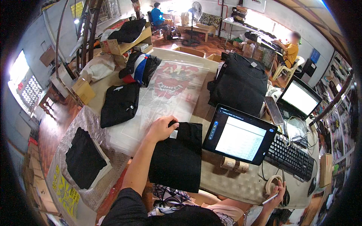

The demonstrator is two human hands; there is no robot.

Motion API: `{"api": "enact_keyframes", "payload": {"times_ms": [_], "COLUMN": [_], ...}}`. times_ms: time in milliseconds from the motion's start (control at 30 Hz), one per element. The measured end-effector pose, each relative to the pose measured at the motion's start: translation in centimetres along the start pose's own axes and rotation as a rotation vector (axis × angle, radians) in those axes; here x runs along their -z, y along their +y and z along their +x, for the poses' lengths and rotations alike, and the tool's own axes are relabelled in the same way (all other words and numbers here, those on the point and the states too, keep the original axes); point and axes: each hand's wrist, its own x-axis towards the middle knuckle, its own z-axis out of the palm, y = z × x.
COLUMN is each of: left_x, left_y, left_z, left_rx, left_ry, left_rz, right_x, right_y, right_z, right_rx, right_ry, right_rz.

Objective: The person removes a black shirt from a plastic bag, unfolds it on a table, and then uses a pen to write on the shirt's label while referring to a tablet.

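My left hand (162,129) is closed at the top left corner of a folded black shirt (177,162), beside its small white label. That shirt lies at the table's front edge, with its lower part over my lap. My right hand (277,194) holds a slim white pen (270,199) at the lower right. A roll of tan tape (268,185) touches or nearly touches its fingers. Between the hands a tablet (241,135), with a lit document on its screen, leans on a brown roll (234,164).
Clear printed sheets (171,90) cover the table's middle. Black shirts lie in a tall stack (241,81), in a smaller pile (120,103) and on bubble wrap (85,158). A keyboard (290,156), a phone (273,110) and a laptop (299,97) crowd the right. Two people sit farther back.
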Motion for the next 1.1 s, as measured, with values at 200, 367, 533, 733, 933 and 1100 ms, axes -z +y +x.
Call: {"api": "enact_keyframes", "payload": {"times_ms": [200,367,533,733,933,1100], "left_x": [0.13,0.02,0.07,0.16,0.21,0.26], "left_y": [0.41,0.38,0.43,0.46,0.61,0.72], "left_z": [0.02,-0.05,-0.06,-0.02,-0.03,-0.06], "left_rx": [-0.003,0.014,-0.001,-0.004,0.000,0.015], "left_ry": [0.001,-0.003,0.008,-0.010,-0.012,-0.015], "left_rz": [0.022,0.066,0.069,0.048,0.071,0.079], "right_x": [0.00,-0.07,0.04,0.06,-0.06,-0.08], "right_y": [0.60,0.20,0.27,0.36,0.49,0.13], "right_z": [-0.17,-0.18,-0.23,-0.13,-0.18,-0.16], "right_rx": [-0.001,-0.015,-0.017,-0.007,-0.008,-0.024], "right_ry": [0.008,0.008,-0.002,-0.007,0.006,0.011], "right_rz": [0.022,0.023,0.038,0.028,0.049,0.044]}}
